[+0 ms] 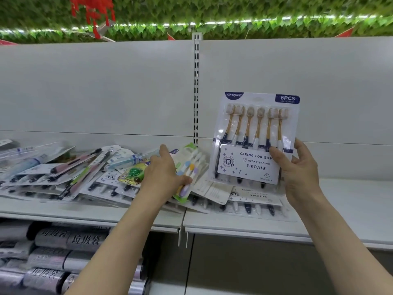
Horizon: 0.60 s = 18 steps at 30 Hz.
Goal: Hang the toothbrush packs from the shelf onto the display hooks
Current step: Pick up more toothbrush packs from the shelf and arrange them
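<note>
head cam | faces fwd+down | close to shelf point(234, 222) | single view

A pale grey metal back panel point(95, 88) with a slotted white upright point(196, 86) stands behind; green artificial leaf trim point(234, 9) and a strip light point(244, 20) run above.

The six-brush pack point(254, 137) at 3 o'clock is glossy clear plastic over a matt paper card. The shelf point(234, 222) and back panel point(95, 86) look like smooth, matt painted metal.
</note>
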Tool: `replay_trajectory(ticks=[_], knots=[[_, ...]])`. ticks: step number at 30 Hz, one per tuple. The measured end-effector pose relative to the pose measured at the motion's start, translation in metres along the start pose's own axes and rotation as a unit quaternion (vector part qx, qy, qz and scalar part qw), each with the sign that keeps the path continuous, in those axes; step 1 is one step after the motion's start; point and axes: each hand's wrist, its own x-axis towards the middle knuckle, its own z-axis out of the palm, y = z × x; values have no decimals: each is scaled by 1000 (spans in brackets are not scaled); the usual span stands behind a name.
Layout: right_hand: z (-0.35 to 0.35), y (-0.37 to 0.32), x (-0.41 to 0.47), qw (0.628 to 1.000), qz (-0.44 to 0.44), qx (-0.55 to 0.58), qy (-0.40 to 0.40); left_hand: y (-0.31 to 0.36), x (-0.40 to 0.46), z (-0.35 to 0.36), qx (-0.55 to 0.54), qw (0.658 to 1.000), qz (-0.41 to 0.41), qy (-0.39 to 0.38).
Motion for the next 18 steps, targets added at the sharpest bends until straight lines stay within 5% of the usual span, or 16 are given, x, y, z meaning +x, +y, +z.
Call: replay_trajectory(ticks=[5, 10, 18], knots=[[-9, 1, -16, 1000, 2, 8, -11, -2, -21, 8, -28, 999, -11, 27], [-15, -3, -31, 999, 17, 27, -32, -7, -47, 9, -190, 975, -49, 104], [16, 3, -86, 996, 60, 58, -22, -33, -105, -11, -582, 789, -103, 166]])
